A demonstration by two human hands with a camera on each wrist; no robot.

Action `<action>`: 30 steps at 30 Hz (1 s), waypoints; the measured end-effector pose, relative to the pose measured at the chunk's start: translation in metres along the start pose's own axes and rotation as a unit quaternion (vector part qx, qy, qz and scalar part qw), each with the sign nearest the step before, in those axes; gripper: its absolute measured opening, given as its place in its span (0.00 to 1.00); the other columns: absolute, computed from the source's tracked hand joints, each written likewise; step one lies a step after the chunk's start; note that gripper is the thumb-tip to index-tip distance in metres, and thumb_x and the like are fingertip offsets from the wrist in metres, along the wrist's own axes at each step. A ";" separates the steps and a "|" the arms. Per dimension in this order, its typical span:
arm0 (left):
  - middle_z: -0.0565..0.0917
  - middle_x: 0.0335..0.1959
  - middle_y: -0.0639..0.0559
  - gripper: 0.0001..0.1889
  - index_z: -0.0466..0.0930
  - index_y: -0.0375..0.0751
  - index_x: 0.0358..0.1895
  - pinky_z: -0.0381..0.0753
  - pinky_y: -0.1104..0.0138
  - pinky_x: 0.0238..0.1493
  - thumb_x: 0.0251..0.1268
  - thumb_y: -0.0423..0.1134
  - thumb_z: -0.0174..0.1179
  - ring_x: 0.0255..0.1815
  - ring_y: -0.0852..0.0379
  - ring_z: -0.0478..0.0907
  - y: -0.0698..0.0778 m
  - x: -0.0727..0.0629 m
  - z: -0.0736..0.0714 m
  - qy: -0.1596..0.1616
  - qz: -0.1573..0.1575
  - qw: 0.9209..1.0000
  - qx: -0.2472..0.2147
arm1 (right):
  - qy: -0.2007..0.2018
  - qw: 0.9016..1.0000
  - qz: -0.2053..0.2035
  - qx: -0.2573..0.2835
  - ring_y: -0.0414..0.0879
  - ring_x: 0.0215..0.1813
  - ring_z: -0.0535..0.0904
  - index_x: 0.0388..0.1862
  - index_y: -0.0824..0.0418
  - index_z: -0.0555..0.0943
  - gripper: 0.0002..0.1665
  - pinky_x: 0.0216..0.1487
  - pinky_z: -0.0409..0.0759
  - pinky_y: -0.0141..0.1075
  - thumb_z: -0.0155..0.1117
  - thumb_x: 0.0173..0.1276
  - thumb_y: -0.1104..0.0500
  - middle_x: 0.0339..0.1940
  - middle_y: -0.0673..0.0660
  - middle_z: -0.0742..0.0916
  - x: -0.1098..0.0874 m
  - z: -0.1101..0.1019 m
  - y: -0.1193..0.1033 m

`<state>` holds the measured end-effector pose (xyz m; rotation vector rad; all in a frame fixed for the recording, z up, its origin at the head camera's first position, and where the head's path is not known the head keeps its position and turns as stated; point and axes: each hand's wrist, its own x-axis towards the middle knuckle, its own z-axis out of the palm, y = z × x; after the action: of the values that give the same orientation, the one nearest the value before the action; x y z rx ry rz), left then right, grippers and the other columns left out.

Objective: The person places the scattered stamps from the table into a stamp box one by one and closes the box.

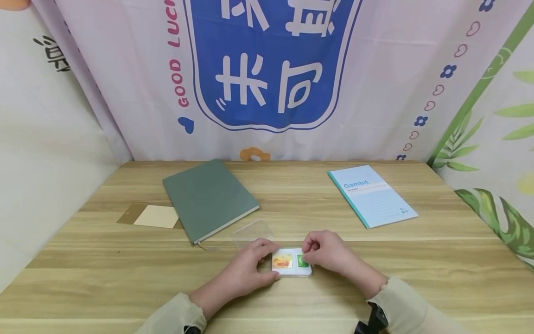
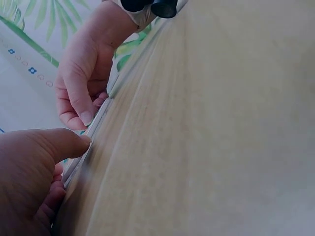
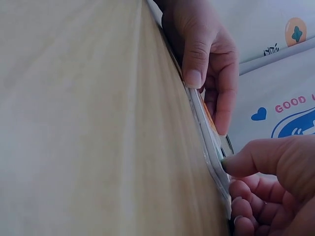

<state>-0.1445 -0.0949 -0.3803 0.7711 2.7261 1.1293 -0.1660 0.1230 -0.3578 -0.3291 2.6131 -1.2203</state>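
A small flat clear case [image 1: 292, 274] with white card [image 1: 295, 267] in it lies near the front of the table. On the card sit an orange-yellow picture piece [image 1: 282, 261], like a stamp, and a small green picture piece [image 1: 301, 260]. My left hand [image 1: 249, 265] grips the case's left end, thumb at the near corner and fingers at the far one. At the right end, my right hand [image 1: 329, 253] has its thumb and forefinger together at the green piece, the other fingers curled. Its fingertips cover part of that piece. In the right wrist view, the thumb touches the card's edge.
Just behind the case lies a clear plastic lid [image 1: 252, 232]. A dark green notebook [image 1: 210, 199] is further back on the left, beside a brown card with a cream sheet [image 1: 156, 216]. A light blue notebook [image 1: 373, 197] lies at the back right. Printed cloth [image 1: 375, 93] hangs behind the table.
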 end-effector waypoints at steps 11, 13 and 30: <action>0.73 0.54 0.54 0.27 0.73 0.41 0.58 0.73 0.61 0.53 0.53 0.43 0.66 0.51 0.56 0.71 0.003 0.000 -0.004 -0.020 0.000 1.000 0.009 | -0.011 1.000 -0.027 0.002 0.42 0.25 0.69 0.26 0.59 0.78 0.06 0.24 0.67 0.29 0.66 0.57 0.60 0.21 0.50 0.77 0.001 -0.012 0.002; 0.73 0.55 0.52 0.27 0.73 0.41 0.58 0.73 0.60 0.54 0.54 0.43 0.66 0.53 0.55 0.71 0.005 0.000 -0.006 -0.025 0.004 1.000 0.009 | -0.019 0.999 -0.037 0.008 0.42 0.26 0.69 0.27 0.59 0.78 0.06 0.24 0.67 0.30 0.65 0.59 0.58 0.22 0.50 0.77 0.003 -0.017 0.001; 0.73 0.59 0.43 0.32 0.69 0.36 0.61 0.74 0.53 0.54 0.50 0.40 0.68 0.56 0.45 0.73 0.005 -0.003 -0.055 0.081 -0.039 0.990 0.107 | -0.115 0.968 -0.177 -0.138 0.45 0.49 0.77 0.57 0.58 0.77 0.26 0.48 0.77 0.37 0.67 0.59 0.55 0.50 0.54 0.83 0.069 -0.025 -0.026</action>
<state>-0.1550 -0.1282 -0.3380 0.6140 3.0207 0.9316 -0.2364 0.1037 -0.3302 -0.9634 2.5844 -0.8392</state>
